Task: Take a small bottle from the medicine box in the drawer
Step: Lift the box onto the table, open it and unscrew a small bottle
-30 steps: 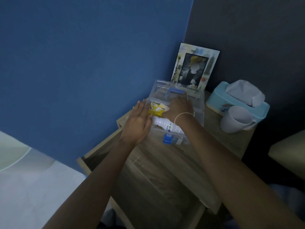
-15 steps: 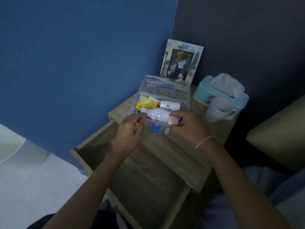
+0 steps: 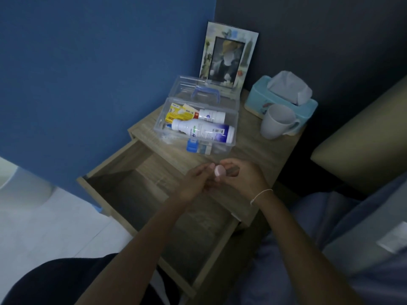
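Already the small bottle (image 3: 219,171) is out, pinched in the right hand (image 3: 240,179) in front of the medicine box (image 3: 231,128), over the open drawer (image 3: 114,166). The left hand's (image 3: 196,183) fingers curl loosely against it; whether they grip, I cannot tell. Next, I'd guess, just carry it clear.

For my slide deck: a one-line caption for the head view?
Both hands hold a small pink-capped bottle above the open drawer.

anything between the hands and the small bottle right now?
Nothing visible. The small bottle, pink-capped, is already out of the medicine box and pinched between the right hand and left hand above the open drawer. Both hands touch it directly.
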A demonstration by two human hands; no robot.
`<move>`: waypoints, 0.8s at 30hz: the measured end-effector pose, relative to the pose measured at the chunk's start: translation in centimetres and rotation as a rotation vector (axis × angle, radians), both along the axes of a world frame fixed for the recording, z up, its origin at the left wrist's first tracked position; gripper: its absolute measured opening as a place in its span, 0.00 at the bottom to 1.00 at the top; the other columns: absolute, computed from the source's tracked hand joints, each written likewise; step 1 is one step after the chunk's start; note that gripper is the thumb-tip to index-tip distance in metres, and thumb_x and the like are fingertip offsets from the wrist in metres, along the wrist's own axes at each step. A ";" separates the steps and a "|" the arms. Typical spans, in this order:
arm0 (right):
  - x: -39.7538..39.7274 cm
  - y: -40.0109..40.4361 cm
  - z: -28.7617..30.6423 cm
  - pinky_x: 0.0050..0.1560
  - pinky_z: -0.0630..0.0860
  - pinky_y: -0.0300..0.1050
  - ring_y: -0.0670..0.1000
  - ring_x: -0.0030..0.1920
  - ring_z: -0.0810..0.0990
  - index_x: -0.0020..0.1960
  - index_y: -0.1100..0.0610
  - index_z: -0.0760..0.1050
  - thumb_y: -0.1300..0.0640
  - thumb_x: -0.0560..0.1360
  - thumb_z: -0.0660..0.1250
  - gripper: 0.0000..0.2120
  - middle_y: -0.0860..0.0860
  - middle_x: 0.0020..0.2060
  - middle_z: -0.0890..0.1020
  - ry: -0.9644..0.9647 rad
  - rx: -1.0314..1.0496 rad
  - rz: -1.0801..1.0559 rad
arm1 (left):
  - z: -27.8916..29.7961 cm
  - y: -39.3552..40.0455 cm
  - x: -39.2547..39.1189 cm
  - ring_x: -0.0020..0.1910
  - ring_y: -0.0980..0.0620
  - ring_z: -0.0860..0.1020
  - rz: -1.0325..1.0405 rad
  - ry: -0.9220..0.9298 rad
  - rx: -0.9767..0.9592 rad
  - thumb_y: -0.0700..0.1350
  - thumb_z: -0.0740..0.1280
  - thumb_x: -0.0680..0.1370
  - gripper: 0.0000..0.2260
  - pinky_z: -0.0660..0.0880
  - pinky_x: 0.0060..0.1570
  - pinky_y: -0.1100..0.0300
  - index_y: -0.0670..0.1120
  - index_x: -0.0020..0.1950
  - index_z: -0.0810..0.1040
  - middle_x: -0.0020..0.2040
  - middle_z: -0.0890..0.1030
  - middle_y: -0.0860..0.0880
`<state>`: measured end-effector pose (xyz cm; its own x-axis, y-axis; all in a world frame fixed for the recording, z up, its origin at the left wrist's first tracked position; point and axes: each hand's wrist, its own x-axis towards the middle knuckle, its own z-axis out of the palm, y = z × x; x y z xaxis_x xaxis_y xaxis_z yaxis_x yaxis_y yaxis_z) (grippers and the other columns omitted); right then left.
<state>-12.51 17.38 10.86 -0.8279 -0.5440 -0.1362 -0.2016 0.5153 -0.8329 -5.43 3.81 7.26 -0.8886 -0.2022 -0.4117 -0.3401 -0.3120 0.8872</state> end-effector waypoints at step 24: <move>-0.6 -1.9 0.2 0.48 0.79 0.50 0.50 0.42 0.82 0.46 0.58 0.82 0.54 0.71 0.72 0.08 0.53 0.40 0.84 0.159 0.203 0.221 | -2.5 -0.8 -1.0 0.48 0.52 0.79 0.091 -0.116 0.380 0.53 0.61 0.79 0.17 0.79 0.41 0.65 0.40 0.56 0.79 0.56 0.80 0.39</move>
